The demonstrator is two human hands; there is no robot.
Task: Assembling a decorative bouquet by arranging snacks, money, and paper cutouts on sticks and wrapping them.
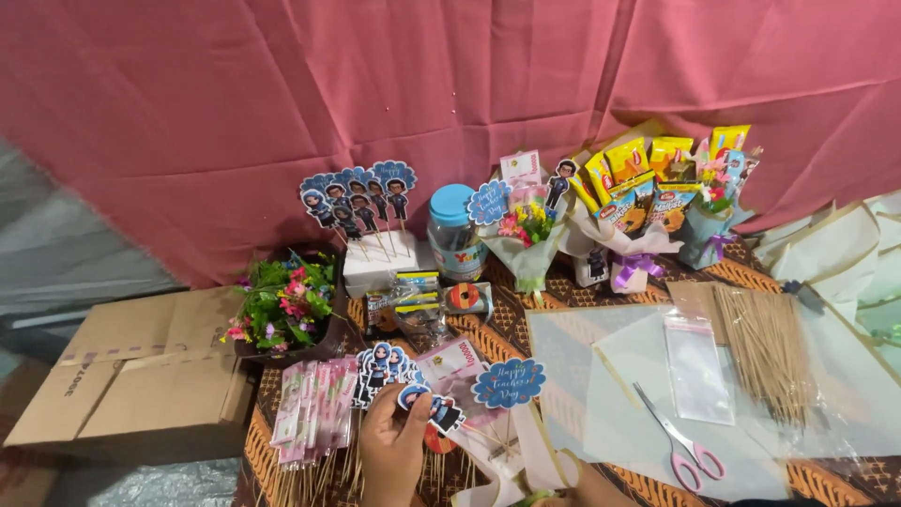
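The left hand (392,449) is pinched shut on a small cartoon-figure cutout (430,406), thumb and fingers gripping its left end just above the knuckles. Only a sliver of the right hand (589,488) shows at the bottom edge, well to the right of the left hand, and I cannot tell whether it is open or closed.

Just above the left hand lies a fan of similar figure cutouts (379,368), and to its upper right a blue scalloped round tag (508,382). Left of the hand sits a stack of pink packets (310,404). Right of the right hand, pink-handled scissors (678,439) rest on a pale sheet, with a clear zip bag (697,368) and a bundle of wooden skewers (766,349) beyond. Farther up stand a blue-lidded jar (454,233) and a snack bouquet (633,211).
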